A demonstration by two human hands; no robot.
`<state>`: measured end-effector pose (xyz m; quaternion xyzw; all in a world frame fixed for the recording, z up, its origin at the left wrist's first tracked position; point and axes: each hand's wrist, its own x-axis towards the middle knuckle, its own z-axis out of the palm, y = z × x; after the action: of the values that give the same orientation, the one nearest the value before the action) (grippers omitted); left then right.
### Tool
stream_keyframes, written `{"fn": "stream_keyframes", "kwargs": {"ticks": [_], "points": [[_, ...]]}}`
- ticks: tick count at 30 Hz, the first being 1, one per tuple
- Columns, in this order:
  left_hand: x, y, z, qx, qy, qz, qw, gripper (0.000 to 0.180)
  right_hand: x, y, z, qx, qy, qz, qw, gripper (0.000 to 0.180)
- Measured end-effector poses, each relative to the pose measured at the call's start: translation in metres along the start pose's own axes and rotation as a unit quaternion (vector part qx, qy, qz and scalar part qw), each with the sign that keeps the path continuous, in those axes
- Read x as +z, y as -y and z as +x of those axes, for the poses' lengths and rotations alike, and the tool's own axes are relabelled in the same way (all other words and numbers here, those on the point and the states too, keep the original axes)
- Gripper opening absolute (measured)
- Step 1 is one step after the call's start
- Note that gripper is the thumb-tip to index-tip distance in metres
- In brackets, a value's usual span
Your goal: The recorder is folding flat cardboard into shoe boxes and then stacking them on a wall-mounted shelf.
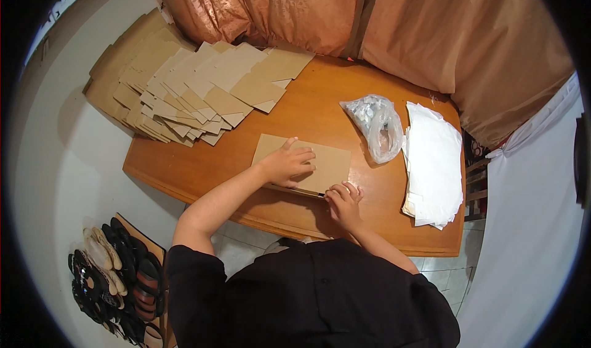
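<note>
A brown cardboard box [329, 157], low and rectangular, lies on the wooden table in front of me. A narrow dark gap shows along its near edge, close to the right corner. My left hand [288, 163] rests on its top face with the fingers spread. At the near right corner, my right hand [345, 203] has its fingers bent around the edge of the cardboard. The inside of the box cannot be seen.
Overlapping flat cardboard pieces [203, 96] cover the table's far left. Right of the box are a clear plastic bag [378, 126] of small, indistinct items and a stack of white sheets [434, 163]. Shoes [117, 274] sit at lower left. Orange curtains [418, 28] hang behind the table.
</note>
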<state>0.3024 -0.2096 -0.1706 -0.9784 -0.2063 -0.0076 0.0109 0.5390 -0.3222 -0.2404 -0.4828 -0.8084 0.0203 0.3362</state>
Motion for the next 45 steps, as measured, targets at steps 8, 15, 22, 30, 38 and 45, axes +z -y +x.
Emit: {"fn": "stream_keyframes", "kwargs": {"ticks": [8, 15, 22, 30, 38, 45], "points": [[0.005, 0.002, 0.013, 0.053, 0.011, -0.087, 0.995, 0.074, -0.002, -0.007, 0.003, 0.028, 0.026, 0.052, 0.998, 0.016], [-0.002, 0.018, 0.025, -0.041, 0.112, -0.28, 0.952, 0.072, -0.007, -0.014, 0.009, 0.064, 0.01, 0.054, 0.996, 0.015], [0.008, 0.018, 0.03, 0.059, 0.008, -0.068, 0.996, 0.074, -0.007, -0.014, 0.011, 0.05, 0.005, 0.138, 0.989, 0.017], [0.033, 0.017, 0.028, 0.155, -0.073, -0.008, 0.985, 0.054, -0.01, -0.016, 0.011, 0.085, 0.008, 0.15, 0.985, 0.019], [0.027, 0.015, 0.024, 0.165, -0.162, 0.013, 0.973, 0.041, 0.007, -0.013, 0.015, 0.232, -0.224, 0.112, 0.94, 0.023], [0.058, 0.004, 0.007, 0.14, -0.213, -0.017, 0.967, 0.032, -0.005, -0.026, -0.005, 0.141, -0.028, 0.137, 0.98, 0.038]]}}
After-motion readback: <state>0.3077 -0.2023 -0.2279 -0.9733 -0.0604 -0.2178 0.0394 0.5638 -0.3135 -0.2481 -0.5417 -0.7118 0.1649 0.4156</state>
